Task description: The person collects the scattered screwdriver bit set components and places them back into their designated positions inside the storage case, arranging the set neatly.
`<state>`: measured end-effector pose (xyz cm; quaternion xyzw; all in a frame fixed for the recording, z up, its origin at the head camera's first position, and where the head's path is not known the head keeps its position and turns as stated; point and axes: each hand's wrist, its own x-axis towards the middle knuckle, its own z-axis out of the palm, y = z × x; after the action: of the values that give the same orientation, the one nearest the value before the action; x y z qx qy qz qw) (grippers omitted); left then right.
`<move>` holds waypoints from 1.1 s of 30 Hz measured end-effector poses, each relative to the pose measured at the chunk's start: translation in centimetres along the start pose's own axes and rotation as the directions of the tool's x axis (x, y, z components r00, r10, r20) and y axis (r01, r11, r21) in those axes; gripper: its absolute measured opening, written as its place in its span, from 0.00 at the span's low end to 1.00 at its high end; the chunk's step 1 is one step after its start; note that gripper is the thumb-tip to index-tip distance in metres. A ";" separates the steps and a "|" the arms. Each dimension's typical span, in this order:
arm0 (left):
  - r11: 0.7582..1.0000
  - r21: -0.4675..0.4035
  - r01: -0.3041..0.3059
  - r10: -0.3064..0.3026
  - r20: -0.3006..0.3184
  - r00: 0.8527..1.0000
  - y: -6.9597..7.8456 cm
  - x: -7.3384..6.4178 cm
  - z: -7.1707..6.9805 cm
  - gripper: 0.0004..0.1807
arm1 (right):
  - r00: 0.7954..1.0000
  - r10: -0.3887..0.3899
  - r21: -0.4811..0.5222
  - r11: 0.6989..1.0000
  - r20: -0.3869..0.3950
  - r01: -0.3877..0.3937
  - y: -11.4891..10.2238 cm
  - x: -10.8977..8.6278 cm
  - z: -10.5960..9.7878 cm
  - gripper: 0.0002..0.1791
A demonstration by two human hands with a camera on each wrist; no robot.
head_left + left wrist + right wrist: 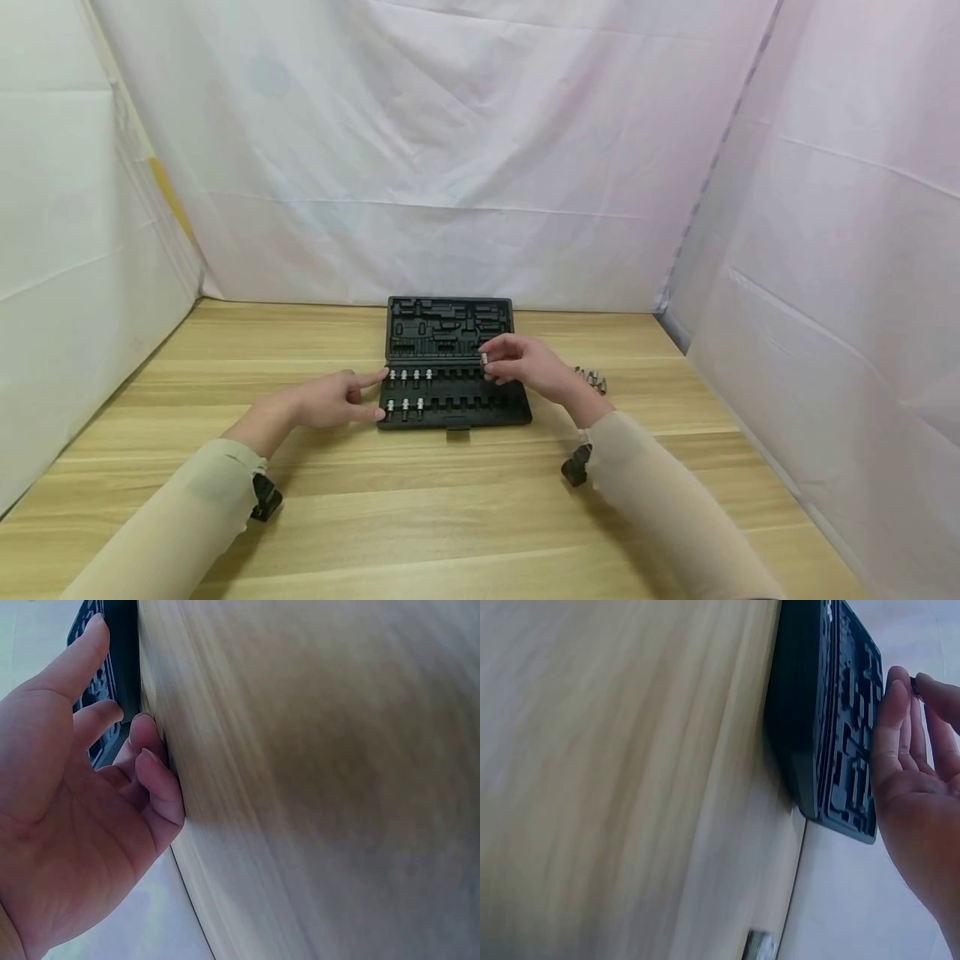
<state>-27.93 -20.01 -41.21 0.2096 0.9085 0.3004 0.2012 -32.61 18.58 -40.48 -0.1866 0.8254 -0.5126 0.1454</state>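
A black plastic case (480, 388) lies unfolded on the table, its lid (450, 327) leaning back with moulded recesses showing. Silver-topped bit sockets stand in the left part of its two rows: several in the back row (416, 377), three in the front row (406, 407). My left hand (330, 402) rests its thumb and index finger against the case's left edge, the other fingers bent inward. Over the right half of the case, my right hand (531, 367) pinches one bit socket (484, 358) between thumb and fingertips; its dark end shows in the right wrist view.
Several loose bit sockets (592, 380) lie on the wooden table (420, 517), right of the case and behind my right wrist. White sheeting (450, 167) hangs at the back and along both sides.
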 end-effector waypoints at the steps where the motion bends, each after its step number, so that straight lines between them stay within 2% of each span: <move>1: 1.000 -0.002 0.000 0.000 0.001 1.000 0.0 0.0 0.0 0.50 | 1.000 -0.002 -0.001 1.000 -0.003 0.002 -0.1 0.2 0.2 0.23; 11: 1.000 -0.004 0.004 -0.004 -0.005 1.000 0.1 -0.1 -0.1 0.50 | 1.000 -0.002 0.003 1.000 -0.011 0.002 -0.9 2.1 2.0 0.23; 20: 1.000 -0.008 -0.002 0.002 0.005 1.000 -0.1 0.2 -0.2 0.50 | 0.998 0.010 -0.125 0.992 -0.068 -0.019 -1.3 3.3 3.0 0.18; 33: 1.000 -0.011 0.004 -0.004 0.009 1.000 -0.1 0.2 -0.1 0.50 | 0.999 -0.016 -0.151 0.988 -0.043 0.009 -1.1 4.8 4.3 0.12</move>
<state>-28.17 -20.01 -41.26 0.2078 0.9064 0.3039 0.2070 -34.82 12.58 -41.60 -0.1911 0.8636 -0.4536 0.1093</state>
